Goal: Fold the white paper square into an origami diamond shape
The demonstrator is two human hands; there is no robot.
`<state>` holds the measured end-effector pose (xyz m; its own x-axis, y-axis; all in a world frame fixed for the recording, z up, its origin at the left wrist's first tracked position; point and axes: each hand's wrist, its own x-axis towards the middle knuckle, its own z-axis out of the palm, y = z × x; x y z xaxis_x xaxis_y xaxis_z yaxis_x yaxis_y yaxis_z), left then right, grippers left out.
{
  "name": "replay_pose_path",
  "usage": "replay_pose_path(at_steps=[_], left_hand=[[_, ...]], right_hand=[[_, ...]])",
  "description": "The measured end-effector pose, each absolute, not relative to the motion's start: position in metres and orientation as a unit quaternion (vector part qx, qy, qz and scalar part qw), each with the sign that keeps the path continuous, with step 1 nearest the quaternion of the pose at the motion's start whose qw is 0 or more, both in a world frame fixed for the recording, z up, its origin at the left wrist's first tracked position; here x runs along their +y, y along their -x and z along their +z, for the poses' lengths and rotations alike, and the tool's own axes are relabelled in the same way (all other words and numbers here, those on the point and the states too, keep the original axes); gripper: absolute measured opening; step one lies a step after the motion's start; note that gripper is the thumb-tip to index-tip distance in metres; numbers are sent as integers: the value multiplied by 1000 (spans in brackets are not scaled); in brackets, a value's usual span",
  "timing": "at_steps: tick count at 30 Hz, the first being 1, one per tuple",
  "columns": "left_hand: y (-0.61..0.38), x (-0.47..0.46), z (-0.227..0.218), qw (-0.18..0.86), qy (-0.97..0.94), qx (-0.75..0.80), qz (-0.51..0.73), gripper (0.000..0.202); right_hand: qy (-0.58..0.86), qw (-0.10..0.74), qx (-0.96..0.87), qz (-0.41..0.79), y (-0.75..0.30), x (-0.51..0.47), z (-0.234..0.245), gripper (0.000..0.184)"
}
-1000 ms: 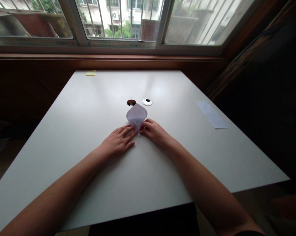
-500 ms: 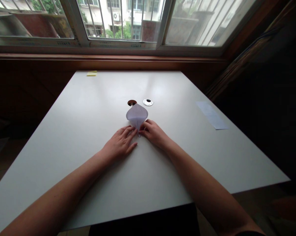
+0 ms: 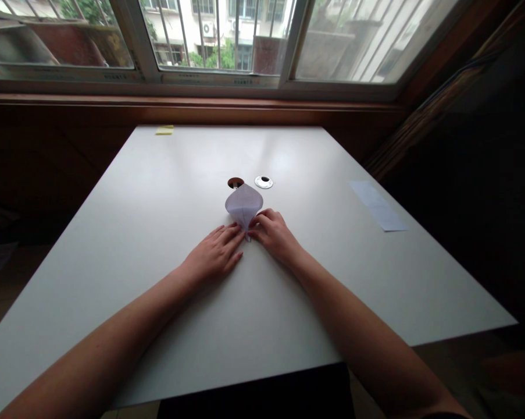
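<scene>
A folded sheet of pale paper (image 3: 243, 202) lies near the middle of the white table, its upper part bulging wide and its lower end narrowing to a point. My left hand (image 3: 218, 250) rests flat with stretched fingers, the fingertips touching the paper's narrow lower left side. On the other side, my right hand (image 3: 273, 233) has its fingers bent and closed on the narrow right edge of the paper. The lowest tip pokes out between the two hands. My fingertips hide part of the folds.
Just beyond the paper are a round hole (image 3: 235, 183) in the tabletop and a silver ring-shaped cover (image 3: 264, 182). A strip of white paper (image 3: 379, 206) lies at the right. Yellow sticky notes (image 3: 164, 130) sit at the far left edge of the white table (image 3: 114, 233).
My left thumb has drawn closer to its fingers. My right fingers have shifted slightly along the paper's edge. The folded paper keeps nearly the same place and shape.
</scene>
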<state>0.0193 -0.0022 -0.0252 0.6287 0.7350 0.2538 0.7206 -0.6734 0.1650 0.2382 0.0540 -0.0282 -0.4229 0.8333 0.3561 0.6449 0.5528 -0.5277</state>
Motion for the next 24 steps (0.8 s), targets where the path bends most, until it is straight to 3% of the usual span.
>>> replay_pose_path(at_steps=[24], left_hand=[[-17,1,-15,8,-901,372,225,27]], right_hand=[[430,350,-819,148,-232,52,-28,20]])
